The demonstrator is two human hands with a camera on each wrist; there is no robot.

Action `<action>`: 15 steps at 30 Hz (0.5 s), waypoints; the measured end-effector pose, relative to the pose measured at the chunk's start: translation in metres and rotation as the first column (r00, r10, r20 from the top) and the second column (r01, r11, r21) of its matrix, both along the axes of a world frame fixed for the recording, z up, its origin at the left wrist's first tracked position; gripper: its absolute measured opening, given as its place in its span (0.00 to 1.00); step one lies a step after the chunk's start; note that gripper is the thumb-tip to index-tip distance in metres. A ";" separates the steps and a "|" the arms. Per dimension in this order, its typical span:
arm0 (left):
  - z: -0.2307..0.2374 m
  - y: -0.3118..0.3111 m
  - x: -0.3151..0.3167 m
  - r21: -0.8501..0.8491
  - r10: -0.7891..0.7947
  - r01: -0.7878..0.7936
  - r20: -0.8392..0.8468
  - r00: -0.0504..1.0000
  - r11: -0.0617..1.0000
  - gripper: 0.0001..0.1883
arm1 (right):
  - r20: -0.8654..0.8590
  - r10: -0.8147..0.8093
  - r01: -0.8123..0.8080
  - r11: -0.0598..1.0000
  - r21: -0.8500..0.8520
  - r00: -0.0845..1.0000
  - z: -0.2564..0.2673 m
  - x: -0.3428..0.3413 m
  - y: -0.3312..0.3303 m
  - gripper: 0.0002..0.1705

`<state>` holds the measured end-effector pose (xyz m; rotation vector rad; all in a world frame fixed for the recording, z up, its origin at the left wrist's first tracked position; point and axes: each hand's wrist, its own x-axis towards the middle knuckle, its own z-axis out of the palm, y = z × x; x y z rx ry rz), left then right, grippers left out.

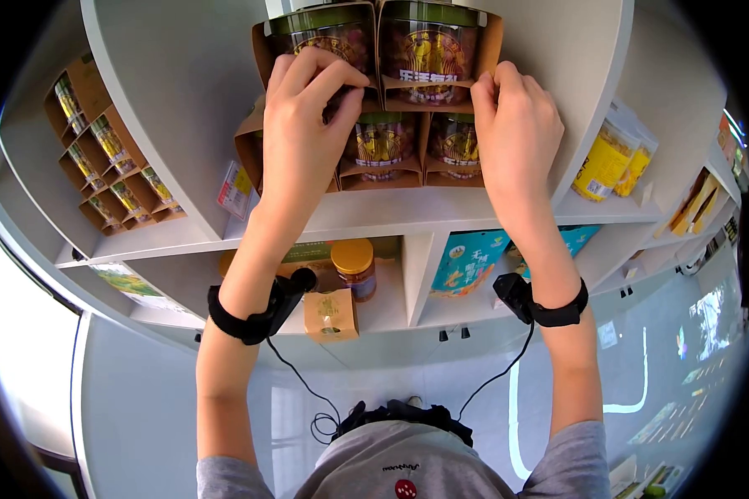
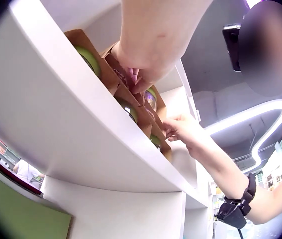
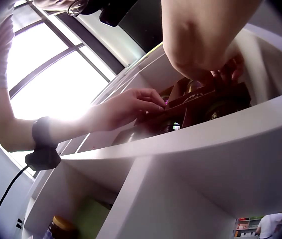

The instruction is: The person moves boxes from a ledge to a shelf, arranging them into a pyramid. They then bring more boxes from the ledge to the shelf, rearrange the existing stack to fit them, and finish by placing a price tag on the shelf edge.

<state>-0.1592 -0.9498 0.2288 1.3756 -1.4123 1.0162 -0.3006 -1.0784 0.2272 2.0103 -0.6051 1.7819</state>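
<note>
A brown cardboard jar carrier [image 1: 429,98] holds two clear jars with green lids, the right-hand jar [image 1: 431,51] showing yellow and white print. It sits on top of a second cardboard carrier [image 1: 383,179] with more such jars. My left hand [image 1: 304,125] bends over the upper carrier's left compartment, fingers curled at its front and covering part of the left jar [image 1: 329,32]. At the right end, my right hand [image 1: 520,125] pinches the cardboard edge between thumb and fingers. From the left wrist view, the left fingertips [image 2: 135,82] lie against the cardboard beside the jars.
White shelf dividers [image 1: 587,91] stand on both sides. A price card [image 1: 235,190] leans at the left, yellow packs [image 1: 607,158] sit right. The lower shelf holds a yellow-lidded jar [image 1: 354,266], a small carton [image 1: 331,314] and blue packs [image 1: 468,259]. Cables hang from both wrist cameras.
</note>
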 end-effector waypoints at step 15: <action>-0.002 0.013 -0.008 -0.089 0.077 -0.075 0.022 0.997 0.993 0.08 | 0.049 0.157 -0.162 0.980 0.111 0.986 -0.006 -0.004 -0.002 0.10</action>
